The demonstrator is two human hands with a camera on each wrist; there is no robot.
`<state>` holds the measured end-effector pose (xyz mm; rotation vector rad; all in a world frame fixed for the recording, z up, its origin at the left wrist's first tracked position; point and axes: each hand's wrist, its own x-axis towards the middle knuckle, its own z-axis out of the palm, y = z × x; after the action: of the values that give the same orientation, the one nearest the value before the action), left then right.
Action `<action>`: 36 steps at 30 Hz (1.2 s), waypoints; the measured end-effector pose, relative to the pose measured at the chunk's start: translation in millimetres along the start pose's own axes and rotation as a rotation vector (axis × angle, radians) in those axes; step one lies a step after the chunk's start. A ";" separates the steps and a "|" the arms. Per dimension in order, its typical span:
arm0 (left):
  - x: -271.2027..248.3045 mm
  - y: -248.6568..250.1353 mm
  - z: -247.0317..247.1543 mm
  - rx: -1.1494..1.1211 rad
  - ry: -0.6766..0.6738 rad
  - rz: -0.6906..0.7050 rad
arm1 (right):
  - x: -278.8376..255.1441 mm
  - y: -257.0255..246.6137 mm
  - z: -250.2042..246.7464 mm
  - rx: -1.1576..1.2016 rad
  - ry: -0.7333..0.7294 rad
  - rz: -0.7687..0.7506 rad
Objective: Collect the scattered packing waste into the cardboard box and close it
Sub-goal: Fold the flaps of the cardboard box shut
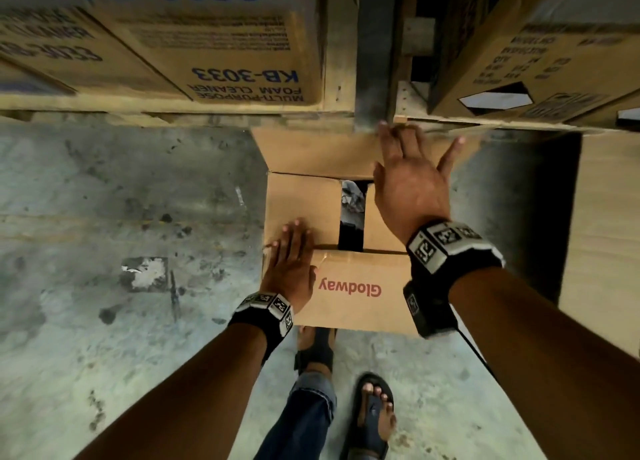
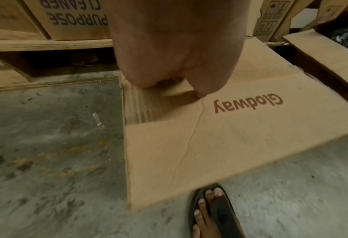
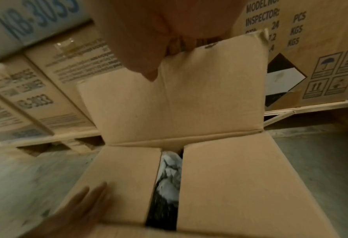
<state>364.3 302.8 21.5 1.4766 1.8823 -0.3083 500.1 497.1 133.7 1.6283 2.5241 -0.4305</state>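
Observation:
The cardboard box (image 1: 301, 200) stands on the floor in front of me. Its two side flaps are folded down, and a narrow gap between them shows crumpled white and black packing waste (image 1: 351, 200) (image 3: 169, 173). The near flap (image 1: 349, 307) (image 2: 230, 145), printed "Glodway", sticks out towards me. The far flap (image 1: 311, 151) (image 3: 189, 104) stands raised. My left hand (image 1: 289, 262) (image 2: 169, 48) (image 3: 83, 206) lies flat on the left side flap at the near corner. My right hand (image 1: 408, 182) (image 3: 148, 32) touches the far flap's top edge with spread, straight fingers.
Stacked cartons marked KB-3033 (image 1: 225, 44) sit on wooden pallets just behind the box, with another carton (image 1: 519, 61) at the far right. A cardboard panel (image 1: 609, 234) stands on the right. My sandalled feet (image 1: 374, 411) are below the near flap. A small scrap (image 1: 239, 196) lies on the concrete floor (image 1: 121, 200).

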 end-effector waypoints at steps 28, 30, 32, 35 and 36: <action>7.9 8.2 33.2 0.049 0.186 0.019 | -128.6 45.5 172.4 0.103 -0.290 0.039; 6.1 8.9 29.0 0.048 0.146 0.023 | -128.2 44.6 170.2 0.100 -0.310 0.042; 3.4 9.3 21.0 0.064 0.092 0.028 | -128.8 41.5 163.2 0.091 -0.351 0.052; -1.8 15.6 1.7 -0.010 0.023 0.036 | -127.0 35.9 144.5 0.125 -0.416 0.073; -5.4 15.5 -4.2 -0.039 0.025 0.035 | -126.2 34.8 135.3 0.139 -0.428 0.078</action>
<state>377.4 306.1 31.7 1.4920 1.8694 -0.2367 576.2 360.5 28.7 1.4771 2.1482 -0.8588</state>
